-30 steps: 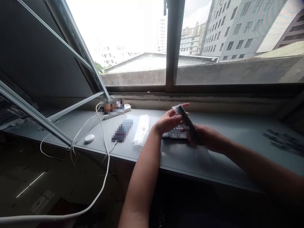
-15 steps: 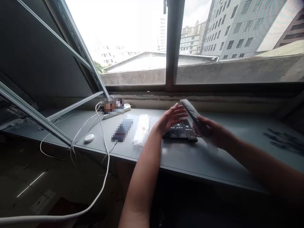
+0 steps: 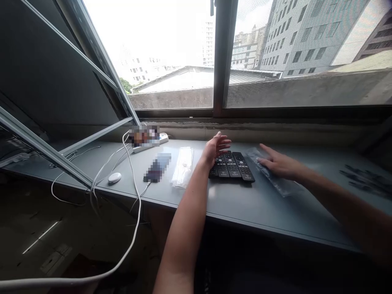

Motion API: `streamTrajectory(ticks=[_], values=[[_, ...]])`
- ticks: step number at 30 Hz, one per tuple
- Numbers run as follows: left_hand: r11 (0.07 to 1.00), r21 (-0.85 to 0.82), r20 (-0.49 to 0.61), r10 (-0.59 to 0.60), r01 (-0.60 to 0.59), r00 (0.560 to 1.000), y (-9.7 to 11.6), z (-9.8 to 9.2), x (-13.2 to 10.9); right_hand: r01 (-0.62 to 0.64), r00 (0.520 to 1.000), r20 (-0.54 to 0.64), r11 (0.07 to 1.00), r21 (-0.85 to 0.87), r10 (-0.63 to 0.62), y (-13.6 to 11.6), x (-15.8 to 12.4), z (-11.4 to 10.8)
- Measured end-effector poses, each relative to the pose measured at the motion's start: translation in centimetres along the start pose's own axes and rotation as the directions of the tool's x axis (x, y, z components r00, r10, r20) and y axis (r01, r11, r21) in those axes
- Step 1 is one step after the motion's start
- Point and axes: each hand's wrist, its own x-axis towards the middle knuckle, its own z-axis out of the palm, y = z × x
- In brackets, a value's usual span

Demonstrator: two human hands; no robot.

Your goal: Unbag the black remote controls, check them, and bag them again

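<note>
Several black remote controls point(image 3: 234, 166) lie side by side on the grey table. My left hand point(image 3: 215, 148) hovers over the left end of their row, its fingers loosely stretched and nothing in them; it hides part of the leftmost remotes. To the right of the row a long clear plastic bag point(image 3: 275, 183) lies flat; I cannot make out what is inside. Over this bag rests my right hand point(image 3: 280, 164), thumb and index finger apart, the other fingers partly hidden.
Left of my arm is a stack of clear plastic bags point(image 3: 183, 167). Beyond it lie a blurred phone-like item point(image 3: 157, 167) on a cable, a white round case point(image 3: 114, 178) and a power strip point(image 3: 163, 139). White cables loop over the table edge. Dark items point(image 3: 364, 179) lie far right.
My right hand has lowered the plastic bag from a tilted hold in the air onto the table and loosened its fingers. My left hand has drawn slightly left, uncovering more remotes.
</note>
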Motion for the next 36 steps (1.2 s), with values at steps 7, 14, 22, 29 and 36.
streamTrajectory(ticks=[7, 14, 22, 29, 36], values=[[0.965, 0.255, -0.132, 0.098, -0.062, 0.986, -0.7, -0.4, 0.8, 0.042, 0.977, 0.212, 0.966, -0.257, 0.014, -1.6, -1.0, 0.1], [0.768, 0.625, -0.139, 0.288, -0.142, 0.947, -0.9, -0.7, 0.4, 0.129, 0.962, 0.268, 0.951, -0.282, -0.051, -2.3, -1.5, 0.3], [0.172, 0.977, -0.187, 0.441, 0.122, 0.878, -0.8, -0.4, -1.1, 0.109, 0.986, 0.152, 0.953, -0.281, -0.068, -2.6, -2.0, 0.0], [0.001, 0.918, -0.388, 0.194, 0.396, 0.901, -1.2, -1.1, -1.2, 0.142, 0.986, 0.112, 0.972, -0.188, -0.122, -3.3, -2.7, 0.0], [-0.06, 0.919, -0.366, 0.234, 0.39, 0.901, -0.9, -0.7, -1.3, 0.149, 0.983, 0.133, 0.976, -0.16, -0.129, -3.6, -2.8, -0.1]])
